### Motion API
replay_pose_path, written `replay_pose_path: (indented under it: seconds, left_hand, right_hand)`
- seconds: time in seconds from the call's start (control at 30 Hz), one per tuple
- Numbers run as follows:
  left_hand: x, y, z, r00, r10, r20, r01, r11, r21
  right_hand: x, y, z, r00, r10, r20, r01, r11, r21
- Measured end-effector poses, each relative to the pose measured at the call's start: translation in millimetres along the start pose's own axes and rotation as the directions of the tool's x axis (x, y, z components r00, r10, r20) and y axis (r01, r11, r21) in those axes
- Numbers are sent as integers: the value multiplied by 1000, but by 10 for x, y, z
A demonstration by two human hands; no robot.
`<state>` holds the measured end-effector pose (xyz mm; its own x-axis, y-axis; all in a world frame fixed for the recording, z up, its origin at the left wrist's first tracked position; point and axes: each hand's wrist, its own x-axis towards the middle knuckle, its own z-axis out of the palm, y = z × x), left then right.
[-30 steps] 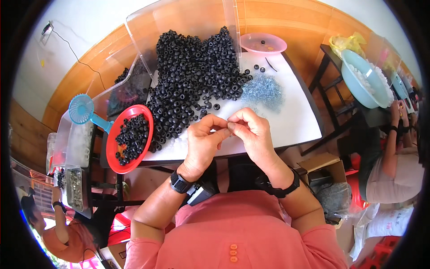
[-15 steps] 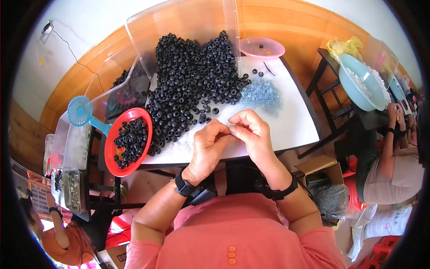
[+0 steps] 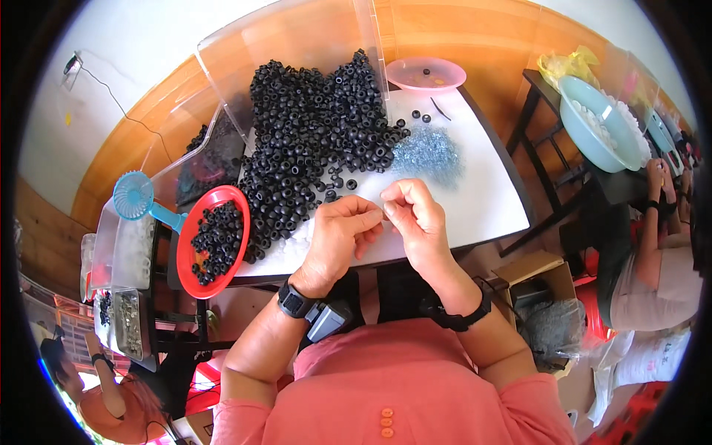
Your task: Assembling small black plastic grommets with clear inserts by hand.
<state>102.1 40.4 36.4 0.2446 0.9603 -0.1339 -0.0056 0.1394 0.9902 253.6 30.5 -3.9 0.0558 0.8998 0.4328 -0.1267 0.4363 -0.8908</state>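
My left hand (image 3: 337, 236) and my right hand (image 3: 420, 226) meet fingertip to fingertip above the front of the white table (image 3: 486, 196). Both are closed in a pinch; whatever sits between the fingertips is too small to make out. Beyond my left hand spreads a big pile of black ring-shaped parts (image 3: 297, 141) with holes through them. Past my right hand lies a heap of small, clear bluish pieces (image 3: 428, 154). Some white pieces (image 3: 295, 243) show beside my left wrist, partly hidden by it.
A red plate (image 3: 241, 248) of black parts juts over the table's left edge, next to a blue handheld fan (image 3: 133, 196). A clear bin (image 3: 311, 37) stands behind the pile. At the back is a pink dish (image 3: 454, 76). Other people sit at both sides; a blue basin (image 3: 575, 122) stands right.
My left hand has turned slightly, and its lower fingers now show curled beneath. The fingertips of both hands stay close together. The whole view has shifted a little.
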Motion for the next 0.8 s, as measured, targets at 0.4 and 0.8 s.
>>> replay_pose_path:
  seconds: [0.4, 0.8]
  left_hand:
    - [20, -57, 0, 991, 90, -94, -102, 986, -131]
    - [88, -102, 23, 990, 114, -78, -130, 964, -234]
  right_hand:
    - [-27, -21, 105, 981, -193, -11, 186, 957, -222]
    - [-12, 84, 105, 961, -242, -133, 207, 949, -236]
